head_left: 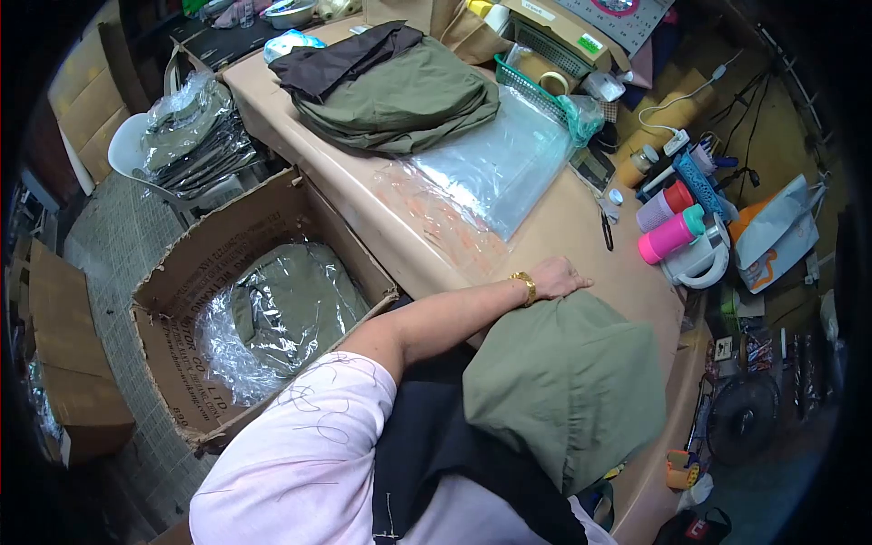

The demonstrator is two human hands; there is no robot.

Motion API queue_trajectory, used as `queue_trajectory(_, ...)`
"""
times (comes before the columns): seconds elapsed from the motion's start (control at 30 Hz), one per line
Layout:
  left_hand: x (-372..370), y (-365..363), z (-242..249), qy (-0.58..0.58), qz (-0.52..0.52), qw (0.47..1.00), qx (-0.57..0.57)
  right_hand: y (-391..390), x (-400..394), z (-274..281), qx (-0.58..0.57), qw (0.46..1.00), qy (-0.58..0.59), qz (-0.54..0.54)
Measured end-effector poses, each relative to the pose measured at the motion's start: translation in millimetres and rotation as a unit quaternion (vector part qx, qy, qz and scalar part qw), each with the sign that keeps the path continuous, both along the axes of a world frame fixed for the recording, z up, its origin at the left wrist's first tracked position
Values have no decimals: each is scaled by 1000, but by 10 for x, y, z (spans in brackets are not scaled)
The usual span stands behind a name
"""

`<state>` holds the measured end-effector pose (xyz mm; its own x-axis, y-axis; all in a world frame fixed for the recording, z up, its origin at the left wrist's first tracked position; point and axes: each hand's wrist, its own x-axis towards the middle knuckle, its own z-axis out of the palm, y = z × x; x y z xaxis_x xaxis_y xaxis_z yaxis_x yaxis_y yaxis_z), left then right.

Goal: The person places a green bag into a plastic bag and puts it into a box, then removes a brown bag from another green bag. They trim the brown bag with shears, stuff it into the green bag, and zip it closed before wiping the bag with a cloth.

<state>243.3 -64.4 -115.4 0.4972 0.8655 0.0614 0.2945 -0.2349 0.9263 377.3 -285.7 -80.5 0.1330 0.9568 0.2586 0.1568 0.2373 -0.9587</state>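
Observation:
My left hand [556, 278], with a gold bracelet at its wrist, has its fingers curled at the far edge of an olive-green garment [572, 381]. The cloth hangs in loose folds over the front of the table, close to my body, and a seam runs down it. My right hand is out of sight, and the garment may be covering it. Beyond my left hand lies a stack of clear plastic bags [495, 163]. A heap of olive-green garments [400, 100] with a dark brown piece on it sits farther back on the table.
Left of the table [545, 238] stands an open cardboard box [173, 363] with plastic-wrapped garments inside. More wrapped garments [195, 136] are piled on a chair. A pink bottle [668, 238], a black pen-like tool [607, 232] and a green basket [536, 91] line the right side.

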Motion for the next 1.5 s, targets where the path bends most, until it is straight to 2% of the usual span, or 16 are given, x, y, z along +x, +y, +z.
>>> queue_trajectory(0.2, -476, -54, 523, -234, 233, 929, 165, 27, -44, 58, 0, 1000, 6, 4)
queue_trajectory(0.33, -866, -1107, 1284, -219, -147, 936, 232, 80, -102, 165, 2, 1000, 9, 19)
queue_trajectory(0.4, -606, -1534, 1400, -225, -178, 883, 371, 100, -123, 199, 6, 999, 10, 31)
queue_trajectory(0.7, -1011, -1634, 1544, -83, -417, 850, 310, 798, 27, 1386, 0, 959, -209, 190)
queue_trajectory(0.8, -1273, -1351, 1768, -326, -505, 799, -17, 1459, 176, 1894, 11, 939, -329, 95)
queue_trajectory(0.83, -1484, -1441, 1670, -326, -319, 888, -57, 1811, 204, 1939, -59, 909, -403, 84)
queue_trajectory(0.9, -1368, -1265, 2179, -237, -231, 943, 26, 2129, 77, 1718, -218, 797, -551, 118)
queue_trajectory(1.0, -1283, -810, 2201, -295, -198, 935, 16, 1694, -289, 1675, -155, 726, -635, 213)
queue_trajectory(1.03, -1307, -717, 2189, -316, -188, 930, 6, 1541, -203, 1645, -70, 823, -523, 211)
queue_trajectory(1.13, -1414, -496, 2184, -343, -142, 928, 16, 1192, 210, 1504, -79, 824, -346, 442)
queue_trajectory(1.23, -1486, -427, 2209, -331, -121, 934, 49, 887, 57, 1115, 70, 850, -476, 214)
queue_trajectory(1.3, -1502, -439, 2243, -100, -43, 945, 308, 1038, 179, 1090, -33, 796, -597, 91)
queue_trajectory(1.33, -1553, -416, 2242, -100, -45, 945, 308, 1084, 355, 1211, 0, 842, -528, 108)
queue_trajectory(1.4, -1751, -341, 2237, 273, 1, 835, 478, 935, 455, 1826, -53, 920, -377, 91)
queue_trajectory(1.43, -1810, -314, 2207, 236, 8, 821, 520, 821, 459, 2034, 113, 882, -458, 20)
queue_trajectory(1.5, -1928, -392, 2281, 286, 18, 822, 491, 908, 732, 2308, 29, 943, -263, 204)
